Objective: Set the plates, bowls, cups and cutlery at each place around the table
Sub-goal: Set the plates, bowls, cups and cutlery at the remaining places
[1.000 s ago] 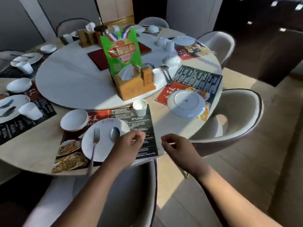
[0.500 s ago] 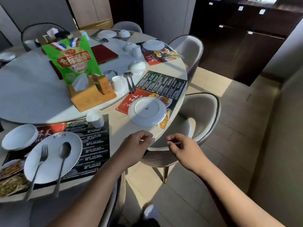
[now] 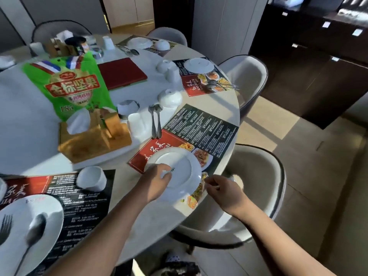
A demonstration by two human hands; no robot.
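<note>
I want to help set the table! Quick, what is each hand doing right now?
Left hand: holds the plate by its rim.
Right hand: fingers curled at the placemat edge; cannot tell if pinching.

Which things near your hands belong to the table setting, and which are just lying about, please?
Job: plate, fork and spoon, upturned bowl, cup, placemat.
Lying about: green snack bag, wooden tissue holder, red folder.

Restaurant: menu placemats (image 3: 199, 128), round table (image 3: 127, 196)
</note>
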